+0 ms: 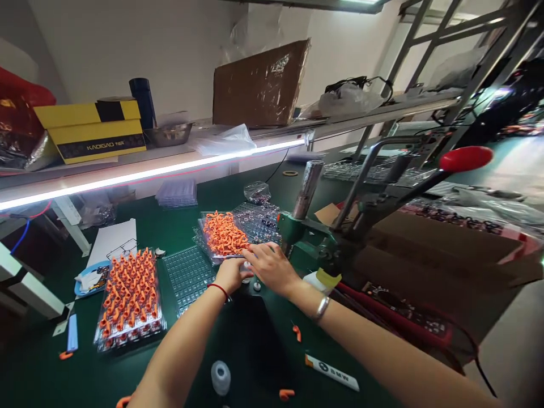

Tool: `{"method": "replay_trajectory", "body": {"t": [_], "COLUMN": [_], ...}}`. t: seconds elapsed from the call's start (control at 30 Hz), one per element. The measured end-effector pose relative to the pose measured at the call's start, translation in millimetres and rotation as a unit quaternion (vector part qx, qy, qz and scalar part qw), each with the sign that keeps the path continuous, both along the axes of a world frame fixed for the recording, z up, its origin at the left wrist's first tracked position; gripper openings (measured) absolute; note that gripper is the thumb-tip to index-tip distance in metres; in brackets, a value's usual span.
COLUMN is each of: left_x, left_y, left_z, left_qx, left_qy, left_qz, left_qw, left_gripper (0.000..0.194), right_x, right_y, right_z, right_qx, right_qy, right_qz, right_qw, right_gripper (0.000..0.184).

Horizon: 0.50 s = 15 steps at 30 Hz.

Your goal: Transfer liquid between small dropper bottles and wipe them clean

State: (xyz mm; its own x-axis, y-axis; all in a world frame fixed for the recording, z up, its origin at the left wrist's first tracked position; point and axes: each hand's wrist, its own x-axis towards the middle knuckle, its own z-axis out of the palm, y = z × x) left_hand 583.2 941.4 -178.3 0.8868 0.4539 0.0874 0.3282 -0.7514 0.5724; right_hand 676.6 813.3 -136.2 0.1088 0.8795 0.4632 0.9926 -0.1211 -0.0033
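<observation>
My left hand [230, 276] is closed, with thumb and fingers curled around a small whitish thing that I cannot make out. Close against it, my right hand [275, 268] has its fingers bent and pressed together, their tips by the left fingers. What the right fingertips hold, if anything, is hidden. Just beyond both hands, a clear tray [206, 235] carries a heap of small orange curved parts [225, 232]. Below the hands lies a small round white piece [256, 287] on the green table. Single orange parts [296, 333] lie nearer to me, one at the front edge [287, 394].
At left stands a stacked clear tray filled with upright orange parts [130, 289], beside a blue dish [80, 289]. An empty-celled clear tray [187, 277] lies between. A lever press with a red knob [465, 159] rises at right. A BMW-marked white strip [334, 373] and white bottle [221, 378] lie nearby.
</observation>
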Motion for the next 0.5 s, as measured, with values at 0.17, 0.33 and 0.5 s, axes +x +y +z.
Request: {"method": "replay_trajectory", "body": {"t": [0.17,0.33,0.5], "left_x": [3,3,-9], "left_y": [2,-1,-6], "left_z": [1.3,8.4,26.3], "left_qx": [0.006,-0.002,-0.026], "left_qy": [0.014,0.0,-0.031], "left_qz": [0.0,-0.009,0.019], "left_qw": [1.0,1.0,0.999], "left_gripper": [0.024,0.023,0.027], "right_x": [-1,-16,-42], "right_y": [-24,-45,-76], "right_z": [-9.2,-19.3,-22.9], "right_qx": [0.067,0.058,0.055], "right_qy": [0.242,0.506,0.663], "right_qz": [-0.001,0.076,0.08], "right_qw": [0.968,0.857,0.742], "right_gripper": [0.018,0.036,0.057]}}
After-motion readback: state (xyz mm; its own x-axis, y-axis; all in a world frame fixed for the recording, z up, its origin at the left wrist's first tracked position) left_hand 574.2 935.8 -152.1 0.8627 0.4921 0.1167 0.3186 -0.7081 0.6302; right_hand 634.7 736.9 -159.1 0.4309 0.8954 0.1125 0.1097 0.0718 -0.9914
